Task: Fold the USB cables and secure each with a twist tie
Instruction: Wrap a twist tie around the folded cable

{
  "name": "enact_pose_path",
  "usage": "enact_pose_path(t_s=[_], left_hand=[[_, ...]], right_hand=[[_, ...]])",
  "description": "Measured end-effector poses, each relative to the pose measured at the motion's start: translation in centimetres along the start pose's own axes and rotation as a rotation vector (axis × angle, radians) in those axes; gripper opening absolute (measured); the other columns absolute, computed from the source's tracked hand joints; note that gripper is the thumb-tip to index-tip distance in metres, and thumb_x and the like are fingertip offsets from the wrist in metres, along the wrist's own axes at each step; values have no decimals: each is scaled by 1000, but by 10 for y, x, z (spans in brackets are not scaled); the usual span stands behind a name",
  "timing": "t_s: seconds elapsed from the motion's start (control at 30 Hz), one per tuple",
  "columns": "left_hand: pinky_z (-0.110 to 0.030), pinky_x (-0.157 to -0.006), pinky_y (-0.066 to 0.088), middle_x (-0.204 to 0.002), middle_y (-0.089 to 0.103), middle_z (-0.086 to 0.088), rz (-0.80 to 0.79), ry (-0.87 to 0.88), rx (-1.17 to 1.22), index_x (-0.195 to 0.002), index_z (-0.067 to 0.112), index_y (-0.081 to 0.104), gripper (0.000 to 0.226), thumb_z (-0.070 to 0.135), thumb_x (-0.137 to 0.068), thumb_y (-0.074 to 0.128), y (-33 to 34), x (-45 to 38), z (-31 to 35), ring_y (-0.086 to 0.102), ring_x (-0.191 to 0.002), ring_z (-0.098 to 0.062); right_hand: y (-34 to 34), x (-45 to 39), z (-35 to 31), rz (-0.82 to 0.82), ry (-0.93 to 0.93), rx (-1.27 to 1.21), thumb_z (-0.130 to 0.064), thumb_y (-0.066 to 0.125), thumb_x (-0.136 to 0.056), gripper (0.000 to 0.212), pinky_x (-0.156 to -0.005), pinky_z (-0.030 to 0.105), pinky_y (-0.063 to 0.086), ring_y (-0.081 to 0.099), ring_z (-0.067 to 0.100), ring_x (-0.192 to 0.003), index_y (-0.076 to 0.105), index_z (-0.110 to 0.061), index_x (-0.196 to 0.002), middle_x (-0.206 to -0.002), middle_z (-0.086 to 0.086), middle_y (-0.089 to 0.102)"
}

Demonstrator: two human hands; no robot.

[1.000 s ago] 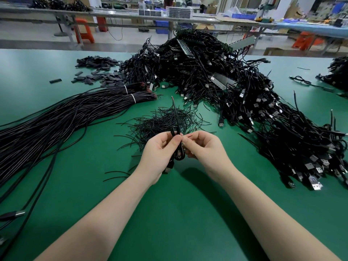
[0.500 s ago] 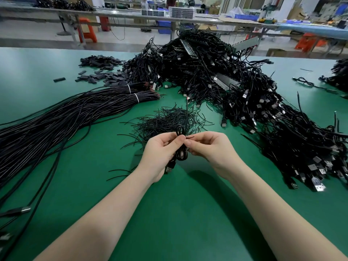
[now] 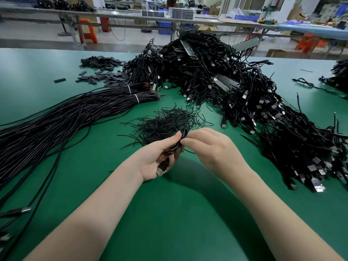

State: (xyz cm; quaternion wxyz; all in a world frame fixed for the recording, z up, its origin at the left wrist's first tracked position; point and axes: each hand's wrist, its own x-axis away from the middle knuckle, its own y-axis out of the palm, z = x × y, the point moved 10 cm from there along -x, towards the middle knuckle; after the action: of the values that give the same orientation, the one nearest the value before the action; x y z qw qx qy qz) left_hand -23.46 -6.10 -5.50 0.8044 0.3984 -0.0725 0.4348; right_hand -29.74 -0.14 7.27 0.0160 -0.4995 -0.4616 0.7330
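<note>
**USB cable folded in my left hand, twist tie being wound at its top**

USB cable point(image 3: 174, 148), folded into a short black bundle, lay across the palm of my left hand point(image 3: 156, 159), just above the green table point(image 3: 178, 213) and close to my body. My thumb and fingers were curled round the bundle, and its silver plug point(image 3: 160, 171) stuck out near the heel of that hand. My right hand point(image 3: 211, 147) met it at the top of the bundle, fingertips pinching a thin black twist tie point(image 3: 185, 127) whose free end stood up and away from me. I could not tell how many turns the tie had taken; the spot was hidden between my fingers.

Just beyond my hands sat the loose heap of twist ties point(image 3: 165, 123). To my left ran long bundles of unfolded cable point(image 3: 56, 125); ahead and to my right rose the big pile of USB cables point(image 3: 235, 95).

To do this step well, I judged I should keep the left grip firm so the loops could not spring apart, and twist the tie snug against the bundle's middle. A loose twist would probably let the folds slip.
</note>
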Motion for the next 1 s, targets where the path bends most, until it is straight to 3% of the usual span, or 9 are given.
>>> enact_pose_path(t_s=[0.1,0.3,0.47,0.63,0.73,0.83,1.0], left_hand=[[-13,-41,49,-72,62,5,-48,-51,60,-70,13,74,29,29,-51,88,6,1,-5,60,-50,-1],[-9,-39,43,-69,63,8,-56,-19,28,-66,17,77,16,33,-64,78,9,-1,-5,57,-48,0],[-12,-44,49,-68,62,5,-90,47,37,-69,16,76,16,31,-66,78,11,-2,-1,59,-52,-2],[-14,-48,51,-65,63,2,-64,213,19,-66,15,76,11,24,-71,73,11,1,12,59,-53,-3],[-15,-51,51,-68,63,2,-38,363,26,-72,16,77,9,22,-74,71,13,2,23,58,-55,-4],[-17,-53,48,-68,64,1,22,510,-83,-78,18,77,11,25,-77,69,12,4,29,57,-57,-7],[-19,-59,51,-76,71,1,43,584,-100,-84,17,79,14,24,-77,68,12,6,31,61,-64,-8]], right_hand=[[-2,-2,-6,-27,-81,17,3,39,-96,31,-61,38,51,59,30,-68,69,4,-87,-81,13,64],[-1,-1,2,-70,-13,-44,14,60,-79,23,-64,36,55,63,30,-75,72,0,-93,-89,12,66],[-4,-5,6,-32,62,-90,15,68,-72,23,-62,35,56,65,30,-73,75,-4,-82,-86,11,68],[-9,-6,28,66,312,-338,17,68,-72,25,-69,26,50,65,19,-75,75,-8,-72,-82,6,68],[9,11,59,115,718,-667,-8,74,-82,10,-69,23,52,63,8,-72,71,-15,-87,-76,-3,68],[31,33,73,25,993,-768,-34,81,-73,17,-67,29,54,63,9,-65,72,-21,-80,-73,-1,72],[44,39,68,54,1075,-1031,-12,81,-75,6,-67,19,52,67,7,-70,76,-15,-77,-78,1,75]])
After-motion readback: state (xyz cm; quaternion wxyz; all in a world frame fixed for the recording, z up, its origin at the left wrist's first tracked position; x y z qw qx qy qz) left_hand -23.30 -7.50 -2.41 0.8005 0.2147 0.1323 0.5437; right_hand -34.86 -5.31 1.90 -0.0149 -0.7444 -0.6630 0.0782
